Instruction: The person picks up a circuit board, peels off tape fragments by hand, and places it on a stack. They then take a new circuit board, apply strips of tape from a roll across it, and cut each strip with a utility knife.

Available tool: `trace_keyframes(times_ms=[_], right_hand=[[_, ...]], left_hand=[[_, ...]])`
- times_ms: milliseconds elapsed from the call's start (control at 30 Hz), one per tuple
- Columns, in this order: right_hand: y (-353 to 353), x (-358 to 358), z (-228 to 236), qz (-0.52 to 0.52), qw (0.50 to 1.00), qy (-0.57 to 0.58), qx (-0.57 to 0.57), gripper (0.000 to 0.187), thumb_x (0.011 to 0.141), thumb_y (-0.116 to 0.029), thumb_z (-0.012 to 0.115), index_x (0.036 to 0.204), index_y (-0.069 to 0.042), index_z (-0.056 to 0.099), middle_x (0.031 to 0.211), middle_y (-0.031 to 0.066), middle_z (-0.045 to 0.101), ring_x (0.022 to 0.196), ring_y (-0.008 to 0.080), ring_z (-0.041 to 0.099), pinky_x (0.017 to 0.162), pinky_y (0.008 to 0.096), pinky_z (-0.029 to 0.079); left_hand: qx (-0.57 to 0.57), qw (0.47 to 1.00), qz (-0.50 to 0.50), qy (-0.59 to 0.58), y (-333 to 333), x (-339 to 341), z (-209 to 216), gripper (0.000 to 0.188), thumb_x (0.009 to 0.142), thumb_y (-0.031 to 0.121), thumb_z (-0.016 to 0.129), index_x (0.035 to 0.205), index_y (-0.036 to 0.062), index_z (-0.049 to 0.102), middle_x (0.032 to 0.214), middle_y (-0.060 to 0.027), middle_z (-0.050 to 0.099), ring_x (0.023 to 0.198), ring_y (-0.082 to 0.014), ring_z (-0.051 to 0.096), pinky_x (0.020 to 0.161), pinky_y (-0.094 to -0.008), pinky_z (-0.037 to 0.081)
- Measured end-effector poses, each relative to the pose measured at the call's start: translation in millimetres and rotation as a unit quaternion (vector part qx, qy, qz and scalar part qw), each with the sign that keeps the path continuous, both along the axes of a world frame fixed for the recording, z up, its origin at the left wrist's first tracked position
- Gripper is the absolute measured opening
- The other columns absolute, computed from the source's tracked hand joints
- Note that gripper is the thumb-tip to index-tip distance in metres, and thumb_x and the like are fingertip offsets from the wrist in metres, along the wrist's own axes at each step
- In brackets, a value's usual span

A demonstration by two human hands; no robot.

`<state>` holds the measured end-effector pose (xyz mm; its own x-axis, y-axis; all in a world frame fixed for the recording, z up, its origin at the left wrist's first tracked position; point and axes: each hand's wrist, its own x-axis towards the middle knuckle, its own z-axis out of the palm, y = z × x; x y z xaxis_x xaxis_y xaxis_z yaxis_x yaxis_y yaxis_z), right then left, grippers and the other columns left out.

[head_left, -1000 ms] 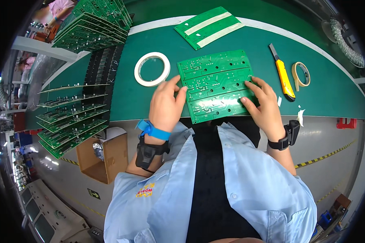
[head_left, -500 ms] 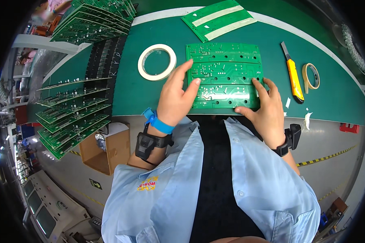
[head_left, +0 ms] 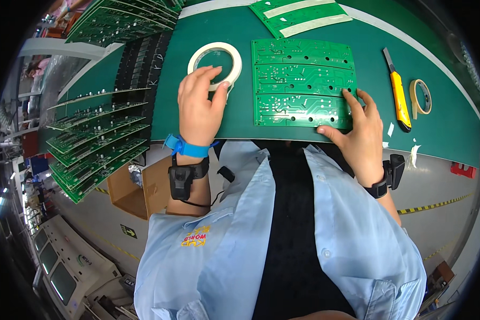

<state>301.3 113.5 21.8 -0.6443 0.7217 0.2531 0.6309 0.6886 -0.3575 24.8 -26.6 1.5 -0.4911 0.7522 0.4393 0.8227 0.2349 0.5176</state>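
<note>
Board (head_left: 304,80), tape (head_left: 236,60), knife (head_left: 398,96) on bench (head_left: 238,118)

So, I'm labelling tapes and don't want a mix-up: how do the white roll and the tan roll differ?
The white roll looks clearly larger across than the tan roll. The left hand has its fingers over part of the white roll; no hand is at the tan roll. The white roll is left of the circuit board, the tan roll right of the yellow knife. Both are rings with open centres.
</note>
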Motion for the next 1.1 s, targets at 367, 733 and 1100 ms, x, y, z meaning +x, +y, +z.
trace_keyframes(times_ms=[367,733,1100], right_hand=[[14,-16,-3,-0.006,1.0,-0.01,0.004,0.08,0.068,-0.046,0.086,0.13,-0.004,0.061,0.135,0.021,0.053,0.116,0.0377,0.055,0.098,0.047,0.042],[17,-11,12,0.059,0.992,0.112,0.005,0.05,0.083,-0.025,0.079,0.126,-0.005,0.064,0.134,0.0181,0.055,0.118,0.0336,0.054,0.099,0.0419,0.042],[1,-48,52,0.226,0.935,0.194,-0.195,0.022,0.089,-0.01,0.07,0.108,0.002,0.068,0.098,0.0159,0.069,0.091,0.0288,0.067,0.08,0.0341,0.052]], left_hand=[[-0.103,0.988,-0.016,0.111,-7,-7,-5,0.027,0.084,0.019,0.074,0.108,0.0095,0.072,0.107,-0.0058,0.068,0.111,-0.0272,0.059,0.095,-0.0426,0.038],[0.253,0.867,-0.044,-0.428,-13,10,12,0.022,0.1,0.008,0.059,0.119,-0.0025,0.057,0.103,-0.0093,0.072,0.093,-0.009,0.063,0.083,-0.0244,0.05],[0.174,0.967,-0.033,-0.185,6,21,29,0.025,0.085,0.001,0.071,0.107,0.0004,0.06,0.097,-0.0133,0.071,0.091,-0.0245,0.067,0.081,-0.0362,0.051]])
